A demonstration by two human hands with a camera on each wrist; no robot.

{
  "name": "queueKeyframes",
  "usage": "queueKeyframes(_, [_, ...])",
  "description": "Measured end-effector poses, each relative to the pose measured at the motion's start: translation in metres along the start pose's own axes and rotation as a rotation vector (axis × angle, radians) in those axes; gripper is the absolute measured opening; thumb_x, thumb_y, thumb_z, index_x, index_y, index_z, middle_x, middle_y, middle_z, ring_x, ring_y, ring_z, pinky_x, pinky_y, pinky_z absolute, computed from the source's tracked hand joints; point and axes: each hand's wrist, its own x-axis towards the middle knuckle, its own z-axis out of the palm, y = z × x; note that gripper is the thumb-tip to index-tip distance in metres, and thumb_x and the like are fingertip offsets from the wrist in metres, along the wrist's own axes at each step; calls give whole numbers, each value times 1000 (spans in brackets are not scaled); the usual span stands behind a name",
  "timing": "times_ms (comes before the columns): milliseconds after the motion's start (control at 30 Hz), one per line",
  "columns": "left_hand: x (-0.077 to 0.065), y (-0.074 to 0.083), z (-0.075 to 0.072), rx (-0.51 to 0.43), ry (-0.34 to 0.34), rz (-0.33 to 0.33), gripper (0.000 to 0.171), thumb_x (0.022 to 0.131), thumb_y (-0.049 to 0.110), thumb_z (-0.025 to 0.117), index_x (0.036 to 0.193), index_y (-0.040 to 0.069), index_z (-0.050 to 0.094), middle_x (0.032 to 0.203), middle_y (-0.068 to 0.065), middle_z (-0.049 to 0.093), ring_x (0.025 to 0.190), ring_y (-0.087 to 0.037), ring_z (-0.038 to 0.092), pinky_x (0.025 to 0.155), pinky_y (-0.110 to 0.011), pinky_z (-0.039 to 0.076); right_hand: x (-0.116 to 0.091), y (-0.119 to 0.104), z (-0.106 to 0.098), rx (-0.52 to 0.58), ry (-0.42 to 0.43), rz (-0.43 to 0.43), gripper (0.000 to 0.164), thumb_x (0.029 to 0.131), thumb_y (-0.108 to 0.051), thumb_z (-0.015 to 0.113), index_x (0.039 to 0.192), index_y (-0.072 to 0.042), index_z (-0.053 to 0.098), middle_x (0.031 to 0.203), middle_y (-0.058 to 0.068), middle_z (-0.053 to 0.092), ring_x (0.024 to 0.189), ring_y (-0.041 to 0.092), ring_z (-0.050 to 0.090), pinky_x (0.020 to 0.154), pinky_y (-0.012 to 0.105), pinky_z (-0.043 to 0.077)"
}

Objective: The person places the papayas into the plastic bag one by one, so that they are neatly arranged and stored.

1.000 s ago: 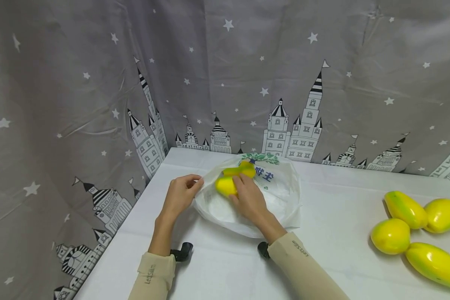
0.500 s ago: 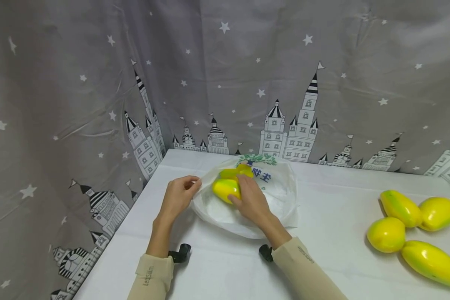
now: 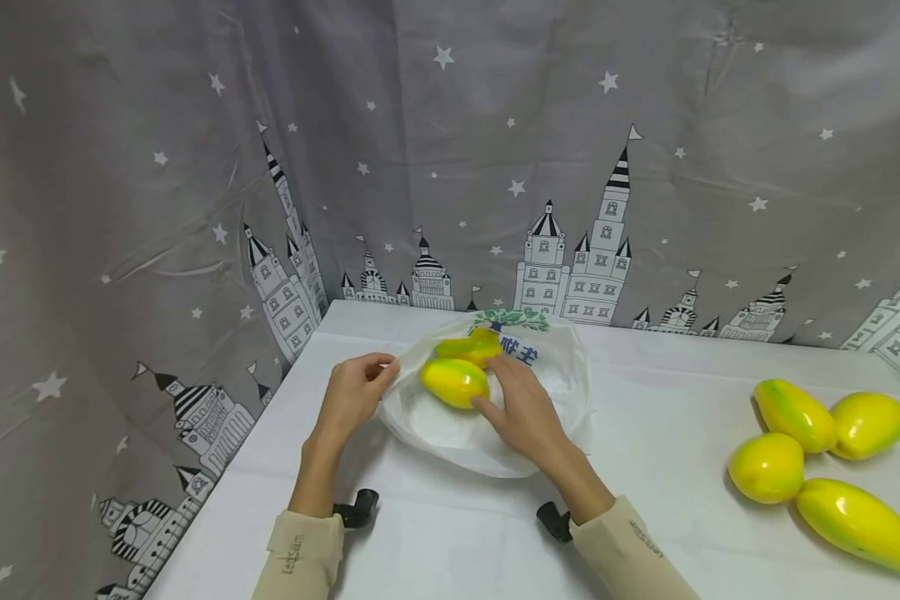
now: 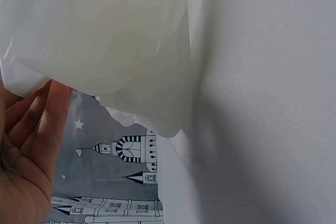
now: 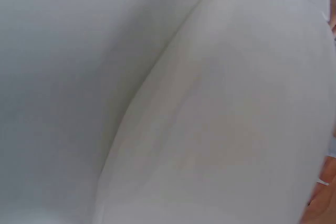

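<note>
A white plastic bag (image 3: 450, 446) with green and blue print lies with its mouth open on the table. My left hand (image 3: 354, 398) pinches its left rim; the left wrist view shows fingers (image 4: 55, 114) behind the bag's edge. Inside the bag sits a shiny yellow mango (image 3: 453, 383) with a green tinge. Behind it lies a second, greener yellow fruit (image 3: 467, 347), partly covered by the mango. My right hand (image 3: 525, 412) is over the bag, thumb and fingers spread, fingertips right at the mango's right end. The bag's side hides most of this hand in the right wrist view.
On the right of the white table (image 3: 667, 433) several yellow-green fruits lie close together, among them a long one (image 3: 862, 525) and a rounder one (image 3: 767, 468). A grey curtain (image 3: 450, 150) printed with castles and stars hangs at the back and left.
My right hand has let go of the mango in the bag and drawn slightly to the right, its fingers opening. The left hand keeps its pinch on the rim.
</note>
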Motion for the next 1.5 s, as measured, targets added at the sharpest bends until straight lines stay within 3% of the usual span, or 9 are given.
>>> queueKeyframes(300, [1, 0, 0, 6, -2, -12, 26, 98, 20, 63, 114, 2, 72, 98, -15, 72, 79, -22, 66, 68, -33, 57, -21, 9, -18, -42, 36, -11, 61, 90, -31, 74, 137, 0, 53, 143, 17, 50, 134, 34, 43, 110, 51, 35])
queueKeyframes(700, [2, 0, 4, 2, 2, 5, 25, 97, 20, 63, 113, 2, 72, 95, -14, 73, 75, -22, 65, 66, -31, 56, -57, 27, -40, -111, 106, -44, 52, 87, -23, 77, 130, 0, 60, 136, 18, 55, 128, 35, 48, 103, 53, 42])
queueKeyframes(1033, [1, -3, 3, 27, 0, 19, 25, 97, 19, 63, 112, 1, 72, 97, -14, 73, 88, -26, 67, 79, -42, 55, -81, 45, -55, -127, 191, -101, 46, 86, -19, 77, 124, 3, 63, 131, 19, 58, 123, 37, 51, 99, 54, 44])
queueKeyframes(1500, [0, 0, 1, 40, 12, 22, 27, 98, 21, 62, 114, 1, 72, 99, -15, 73, 91, -28, 67, 82, -44, 55, -107, 67, -83, -194, 251, -121, 46, 81, -12, 80, 121, 2, 64, 129, 20, 58, 120, 38, 51, 96, 57, 43])
